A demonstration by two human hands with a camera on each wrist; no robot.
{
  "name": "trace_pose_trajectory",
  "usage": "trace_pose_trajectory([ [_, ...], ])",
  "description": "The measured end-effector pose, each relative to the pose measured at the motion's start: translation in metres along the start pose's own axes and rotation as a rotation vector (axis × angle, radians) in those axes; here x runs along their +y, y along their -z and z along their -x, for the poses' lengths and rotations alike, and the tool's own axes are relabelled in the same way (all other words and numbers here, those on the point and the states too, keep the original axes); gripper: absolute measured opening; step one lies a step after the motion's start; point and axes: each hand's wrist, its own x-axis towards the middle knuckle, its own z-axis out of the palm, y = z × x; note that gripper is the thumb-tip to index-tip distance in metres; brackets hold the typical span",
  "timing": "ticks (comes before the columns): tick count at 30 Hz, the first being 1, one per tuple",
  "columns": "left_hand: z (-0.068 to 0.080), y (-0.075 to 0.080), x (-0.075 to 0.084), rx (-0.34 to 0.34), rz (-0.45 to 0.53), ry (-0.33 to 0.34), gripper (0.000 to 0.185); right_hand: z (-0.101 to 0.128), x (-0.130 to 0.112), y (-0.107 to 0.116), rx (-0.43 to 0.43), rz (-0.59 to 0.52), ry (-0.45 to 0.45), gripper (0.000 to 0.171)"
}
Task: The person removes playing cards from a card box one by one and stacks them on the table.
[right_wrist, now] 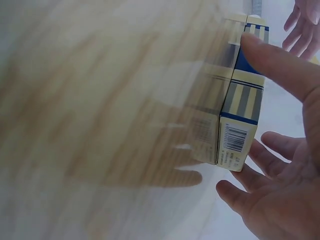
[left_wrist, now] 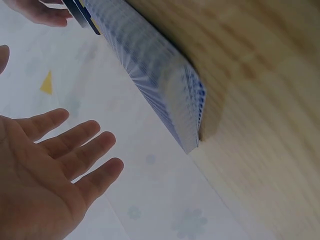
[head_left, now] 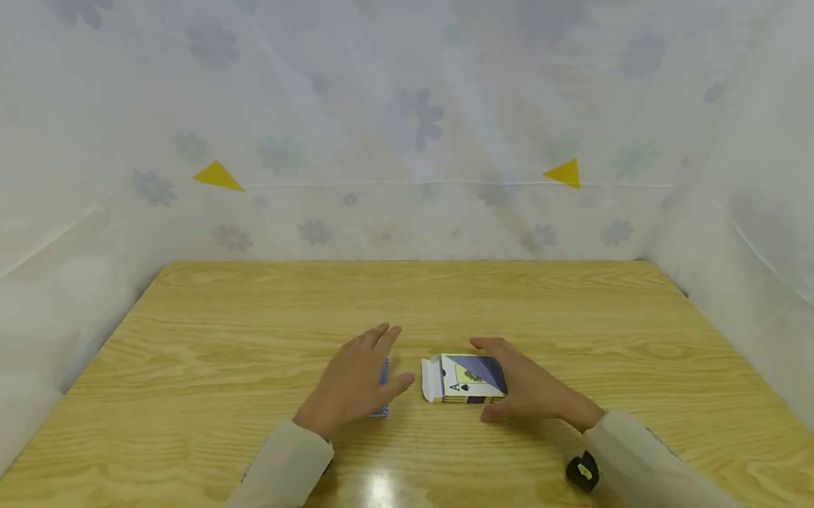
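A deck of blue-backed playing cards lies on the wooden table. My left hand hovers over it, hiding most of it in the head view. In the left wrist view the fingers are extended and apart from the cards. To the right lies a card box with an ace of spades printed on its face and its flap open toward the left. My right hand reaches around the box's right end, thumb on the near side and fingers beyond it. From the right wrist, the spread thumb overlaps the box's side.
A small black object with a yellow mark shows beside the right sleeve. Flowered white sheeting encloses the table at the back and both sides, with two yellow triangles on the back sheet.
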Motion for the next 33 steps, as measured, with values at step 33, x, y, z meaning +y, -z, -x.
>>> trace_pose_trajectory([
  [33,0.001,0.002,0.002,-0.034,0.172,0.020,0.060,-0.006,-0.003,0.013,0.086,-0.160,-0.059,0.072],
])
